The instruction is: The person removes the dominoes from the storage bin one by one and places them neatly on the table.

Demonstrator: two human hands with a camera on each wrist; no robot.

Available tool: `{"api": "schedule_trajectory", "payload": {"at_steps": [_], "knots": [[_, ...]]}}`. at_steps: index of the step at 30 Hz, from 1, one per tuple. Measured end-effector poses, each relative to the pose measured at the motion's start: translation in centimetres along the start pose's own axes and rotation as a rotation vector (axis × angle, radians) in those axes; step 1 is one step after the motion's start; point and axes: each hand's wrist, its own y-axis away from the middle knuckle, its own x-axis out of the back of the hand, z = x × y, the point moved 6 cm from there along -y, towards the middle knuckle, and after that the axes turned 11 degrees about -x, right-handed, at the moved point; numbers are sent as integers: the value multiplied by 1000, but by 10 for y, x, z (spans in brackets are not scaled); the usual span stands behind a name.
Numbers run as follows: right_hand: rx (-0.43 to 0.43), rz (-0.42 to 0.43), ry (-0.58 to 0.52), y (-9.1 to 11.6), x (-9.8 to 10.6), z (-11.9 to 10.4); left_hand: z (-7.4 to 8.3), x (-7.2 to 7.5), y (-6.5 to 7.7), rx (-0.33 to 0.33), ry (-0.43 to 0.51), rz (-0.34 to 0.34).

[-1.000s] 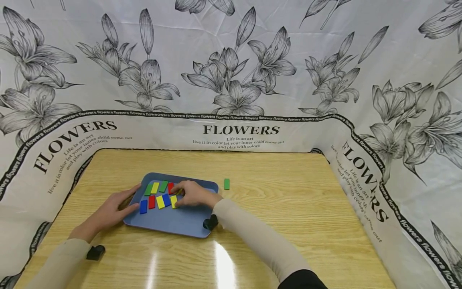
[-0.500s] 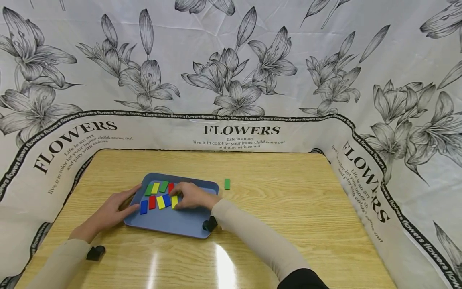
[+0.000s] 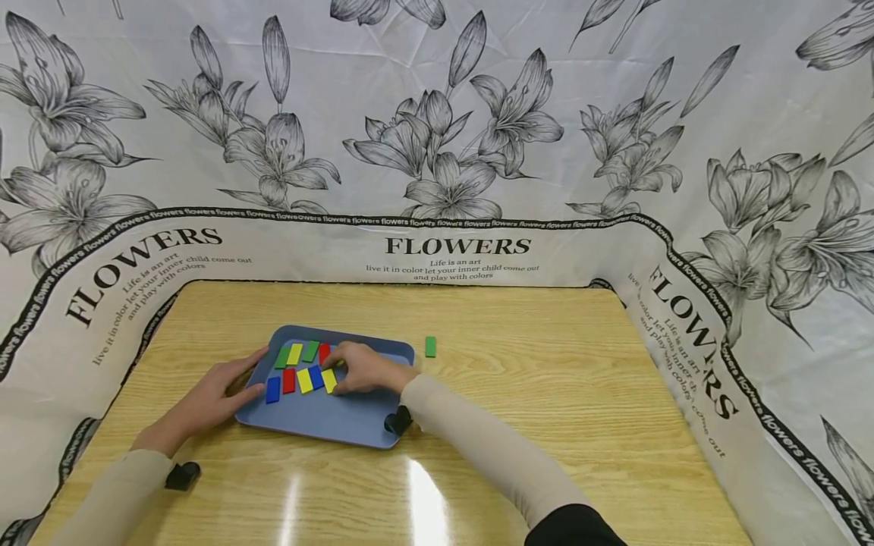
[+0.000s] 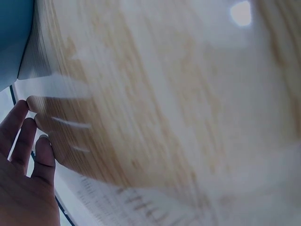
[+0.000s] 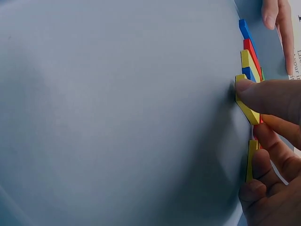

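In the head view, a blue tray (image 3: 328, 425) carries two rows of flat rectangular blocks. My left hand (image 3: 212, 393) rests at its left rim, fingers and thumb spread and fairly straight. At the right end of the front row, my right hand (image 3: 365, 368) pinches a yellow block (image 5: 249, 115), the thumb lying over its face in the right wrist view. To its left lie a blue block (image 3: 315, 377), another yellow block (image 3: 304, 381), a red block (image 3: 289, 381) and another blue block (image 3: 273, 389). A further yellow block (image 5: 251, 157) stands beside the curled lower fingers.
The back row holds a green block (image 3: 282, 357), a yellow block (image 3: 294, 354), another green block (image 3: 310, 351) and a red block (image 3: 324, 353). A lone green block (image 3: 431, 346) lies on the wooden table (image 3: 546, 379) right of the tray. Flower-printed cloth (image 3: 457, 254) surrounds the table.
The yellow block under my right hand has turned slightly, its top leaning more to the left. The left hand and the tray stay where they were.
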Motion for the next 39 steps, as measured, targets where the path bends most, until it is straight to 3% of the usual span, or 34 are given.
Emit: {"api": "schedule_trajectory", "payload": {"at_steps": [17,30,39], "knots": [[-49,-16,-74,4,9,2,2,0,-2,-12,-4,-3],[-10,69,-299,13,52,7,8,3,-2,-29,-18,16],[-36,125,-333,31,88,21,6,1,-2,-21,-30,14]]}}
